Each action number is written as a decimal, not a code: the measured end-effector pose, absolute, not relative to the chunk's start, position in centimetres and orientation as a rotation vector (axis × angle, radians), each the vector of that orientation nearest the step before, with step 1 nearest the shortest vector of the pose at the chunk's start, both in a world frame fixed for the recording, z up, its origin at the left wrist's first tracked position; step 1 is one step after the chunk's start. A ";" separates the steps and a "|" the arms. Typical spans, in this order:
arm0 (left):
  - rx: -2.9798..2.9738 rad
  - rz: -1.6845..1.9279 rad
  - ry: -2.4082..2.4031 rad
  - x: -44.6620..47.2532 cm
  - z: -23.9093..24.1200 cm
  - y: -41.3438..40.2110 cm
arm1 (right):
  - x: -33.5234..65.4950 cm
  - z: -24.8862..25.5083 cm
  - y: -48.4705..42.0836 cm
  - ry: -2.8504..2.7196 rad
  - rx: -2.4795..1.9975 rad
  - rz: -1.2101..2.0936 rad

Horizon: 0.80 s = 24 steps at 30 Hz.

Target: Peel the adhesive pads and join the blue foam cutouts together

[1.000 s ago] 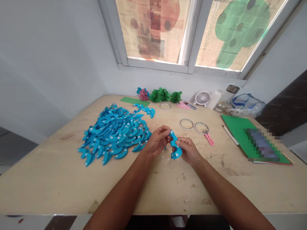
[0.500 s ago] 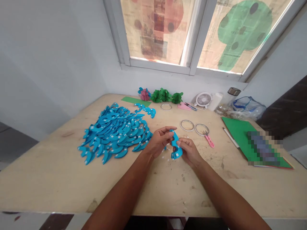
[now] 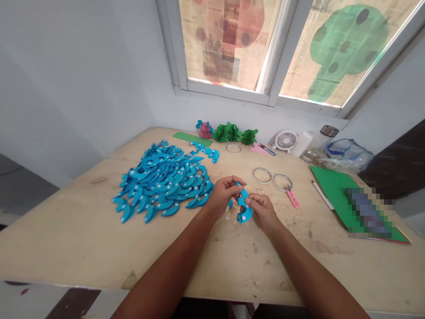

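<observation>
Between my two hands, above the middle of the table, is a curved blue paper piece (image 3: 246,215) with white squares on it. My left hand (image 3: 224,195) pinches its upper end between thumb and fingers. Partway down, at its right edge, my right hand (image 3: 264,211) grips the same piece with thumb and fingertips. A big pile of similar blue paper pieces (image 3: 166,177), many bearing small white squares, lies to the left of my hands. Small white scraps and a bit of blue show on the table under the held piece.
Rolls of tape (image 3: 262,175) and pink-handled scissors (image 3: 292,198) lie beyond my right hand. Farther right are a white pen (image 3: 322,195) and green sheets (image 3: 332,186). Green paper ornaments (image 3: 232,132), a small fan (image 3: 286,140) and a bottle (image 3: 327,135) stand along the wall.
The camera view has tilted and shifted slightly, so the table's contents sit a little to the right. Both hands keep their hold on the blue paper piece, with little visible movement.
</observation>
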<state>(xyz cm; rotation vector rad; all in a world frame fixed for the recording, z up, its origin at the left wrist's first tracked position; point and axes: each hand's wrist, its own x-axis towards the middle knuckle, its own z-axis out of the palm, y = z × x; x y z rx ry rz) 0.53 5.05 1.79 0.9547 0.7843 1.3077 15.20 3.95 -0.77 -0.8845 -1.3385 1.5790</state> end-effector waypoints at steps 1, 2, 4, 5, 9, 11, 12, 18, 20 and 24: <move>0.949 1.311 0.781 0.5 1.8 5.1 | 15.2 -0.7 3.9 -1.343 -0.879 1.581; 0.948 1.315 0.780 0.5 1.8 5.1 | 15.2 -0.7 3.9 -1.350 -0.876 1.581; 0.958 1.319 0.786 0.4 1.7 5.1 | 15.2 -0.6 3.8 -1.368 -0.877 1.575; 0.968 1.323 0.793 0.4 1.6 5.2 | 15.2 -0.6 3.8 -1.378 -0.880 1.571; 1.038 1.368 0.851 0.2 1.7 5.3 | 15.2 -0.7 3.8 -1.401 -0.878 1.578; 1.074 1.389 0.890 0.2 1.9 5.2 | 15.1 -0.8 3.8 -1.401 -0.880 1.584; 1.085 1.389 0.907 0.2 2.0 5.2 | 15.1 -0.9 3.8 -1.401 -0.882 1.583; 1.128 1.376 0.943 0.1 2.3 4.8 | 15.1 -1.0 3.8 -1.398 -0.895 1.577; 1.142 1.383 0.932 0.2 2.3 4.8 | 15.1 -1.0 3.8 -1.395 -0.889 1.571; 1.166 1.386 0.954 0.3 2.4 4.6 | 15.1 -1.1 3.8 -1.391 -0.881 1.562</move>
